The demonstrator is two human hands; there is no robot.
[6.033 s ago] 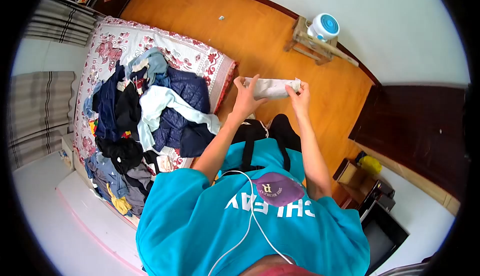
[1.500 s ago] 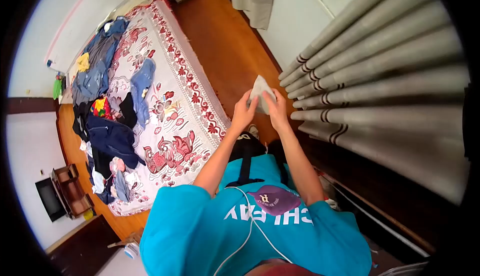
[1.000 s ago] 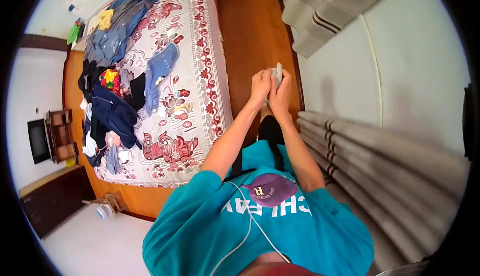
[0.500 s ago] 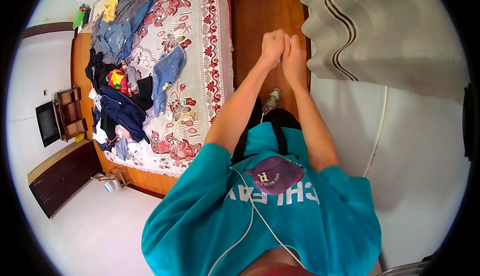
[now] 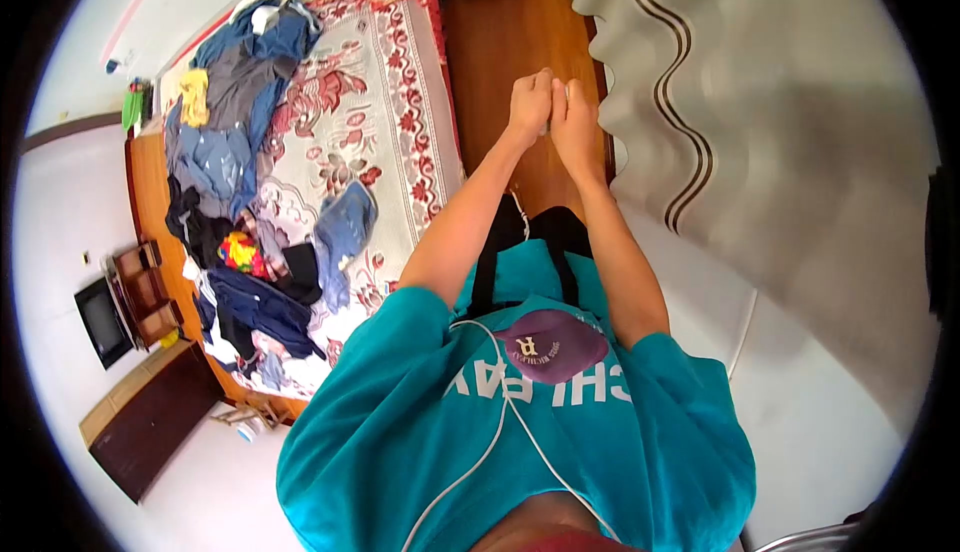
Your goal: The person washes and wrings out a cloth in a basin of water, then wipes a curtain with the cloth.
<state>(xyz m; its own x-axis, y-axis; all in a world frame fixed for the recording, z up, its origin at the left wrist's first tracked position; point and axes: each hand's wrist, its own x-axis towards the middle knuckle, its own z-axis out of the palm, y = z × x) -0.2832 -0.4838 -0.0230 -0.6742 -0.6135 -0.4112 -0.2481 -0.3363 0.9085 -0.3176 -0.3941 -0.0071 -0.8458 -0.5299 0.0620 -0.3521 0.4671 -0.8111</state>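
Red-and-white patterned fabric covered the bed (image 5: 428, 152), which stood on the left with its long edge beside a strip of wooden floor (image 5: 490, 32). Grey cloth made up the curtain (image 5: 780, 102), hanging in folds on the right with dark stripes running down it. Heaped clothes (image 5: 235, 162), in blue, grey, black and yellow, lay along the bed's far side. Teal and loose, the shirt (image 5: 520, 452) filled the lower middle, a purple patch (image 5: 555, 347) on its chest. The left hand (image 5: 531, 104) and right hand (image 5: 577, 120) were held out over the floor, close together, fingers bent inward; I couldn't tell how either one pinched. Smallest was a pale sliver (image 5: 545, 130) between the hands, mostly hidden by them, its shape unclear.
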